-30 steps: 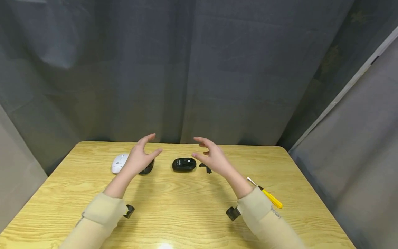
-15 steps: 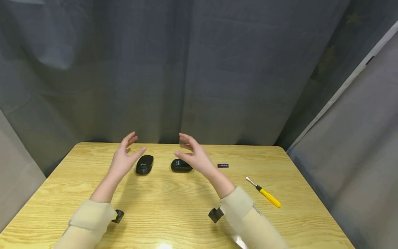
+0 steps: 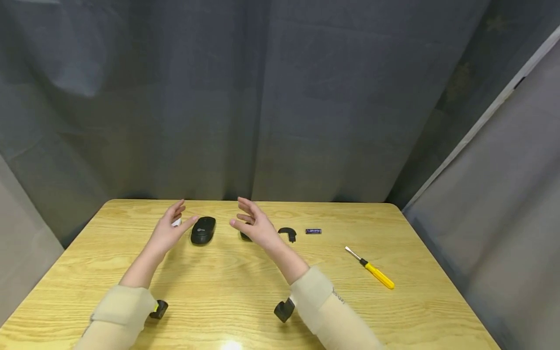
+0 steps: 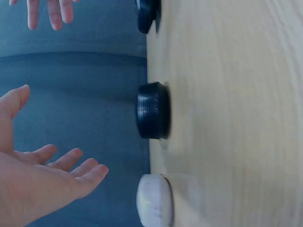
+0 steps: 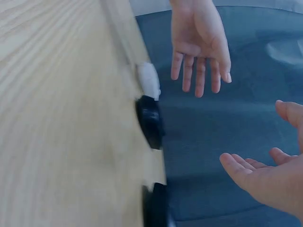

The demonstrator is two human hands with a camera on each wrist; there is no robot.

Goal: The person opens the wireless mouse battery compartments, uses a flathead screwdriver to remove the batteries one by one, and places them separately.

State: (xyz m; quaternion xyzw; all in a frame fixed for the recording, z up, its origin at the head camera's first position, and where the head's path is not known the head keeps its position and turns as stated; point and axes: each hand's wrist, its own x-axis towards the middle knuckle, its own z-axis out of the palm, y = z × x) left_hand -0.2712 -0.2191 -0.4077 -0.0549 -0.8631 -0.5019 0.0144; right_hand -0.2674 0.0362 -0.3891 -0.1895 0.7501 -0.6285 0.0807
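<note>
My left hand hovers over the table with its fingers loosely extended and nothing in its grasp. Behind it, a white mouse shows only as a sliver in the head view. Just right of that hand lies a black mouse. My right hand, also with extended fingers and holding nothing, partly covers a second black mouse. To its right are a curved black plastic cover and a small purple battery.
A yellow-handled screwdriver lies on the wooden table at the right. Grey curtains hang close behind the far edge and along the right side. Each sleeve carries a small black wrist camera.
Both hands have shifted left, the right one farther, and remain off the table. The battery and black cover are now uncovered, while the white mouse has become mostly hidden behind the left hand.
</note>
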